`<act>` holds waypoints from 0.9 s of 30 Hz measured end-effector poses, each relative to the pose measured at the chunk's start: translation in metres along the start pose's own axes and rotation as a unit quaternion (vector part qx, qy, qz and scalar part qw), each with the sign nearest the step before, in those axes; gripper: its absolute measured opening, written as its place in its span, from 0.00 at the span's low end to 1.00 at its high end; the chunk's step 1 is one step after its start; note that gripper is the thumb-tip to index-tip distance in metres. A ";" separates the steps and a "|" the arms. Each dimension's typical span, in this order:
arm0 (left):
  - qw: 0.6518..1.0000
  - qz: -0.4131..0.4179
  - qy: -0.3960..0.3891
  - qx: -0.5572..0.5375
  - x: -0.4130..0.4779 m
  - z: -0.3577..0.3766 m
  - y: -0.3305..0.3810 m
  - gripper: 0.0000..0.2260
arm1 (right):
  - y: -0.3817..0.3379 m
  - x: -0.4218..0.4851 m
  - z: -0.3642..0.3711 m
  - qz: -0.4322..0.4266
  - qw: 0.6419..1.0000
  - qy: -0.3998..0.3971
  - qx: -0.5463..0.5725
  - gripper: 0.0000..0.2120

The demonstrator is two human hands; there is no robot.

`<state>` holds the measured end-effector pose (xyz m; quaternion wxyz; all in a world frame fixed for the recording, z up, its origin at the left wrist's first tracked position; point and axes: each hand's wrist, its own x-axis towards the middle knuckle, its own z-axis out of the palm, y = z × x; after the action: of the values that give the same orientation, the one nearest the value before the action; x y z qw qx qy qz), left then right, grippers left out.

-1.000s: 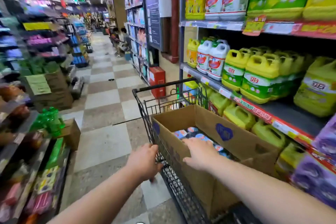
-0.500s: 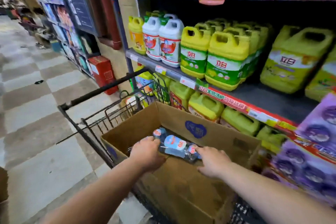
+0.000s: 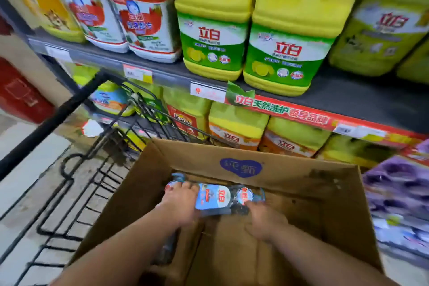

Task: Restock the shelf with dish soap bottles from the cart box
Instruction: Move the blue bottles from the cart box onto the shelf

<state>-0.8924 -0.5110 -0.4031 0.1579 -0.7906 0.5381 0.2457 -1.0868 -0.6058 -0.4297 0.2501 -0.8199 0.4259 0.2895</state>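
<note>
Bottle pack [image 3: 217, 197], blue label up, lies flat inside the box [image 3: 185, 158] near its far wall. Long axis runs left-right, parallel to that wall; cap end can't be told, too blurred. Person's left hand [image 3: 181, 202] curls over the pack's left end, right hand [image 3: 264, 223] grips the right end. Box sits in a black wire cart [image 3: 92, 169]. Shelf [image 3: 348, 97] just beyond w/ yellow jugs [image 3: 290, 30] at the front edge, white jugs [image 3: 139, 18] to their left. Purple packs [image 3: 399, 193] at far right.

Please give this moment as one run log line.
stage: pick-up | left hand: holds dish soap pack, left end | right hand: holds right end | location: inside cardboard box
</note>
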 end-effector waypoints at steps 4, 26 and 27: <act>0.999 0.031 -0.042 -0.007 0.045 0.015 -0.009 0.34 | -0.006 0.030 0.024 0.075 0.992 -0.023 0.099 0.28; 0.982 0.117 -0.151 0.010 0.157 0.067 0.006 0.42 | -0.019 0.099 0.095 0.276 0.649 0.129 0.697 0.12; 0.980 0.114 -0.166 0.000 0.156 0.069 0.008 0.43 | -0.018 0.097 0.096 0.270 0.629 0.142 0.715 0.14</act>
<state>-0.8681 -0.5996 -0.5474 0.2159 -0.6723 0.5910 0.3899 -1.0512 -0.5873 -0.5609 0.6046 -0.2630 0.7320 -0.1714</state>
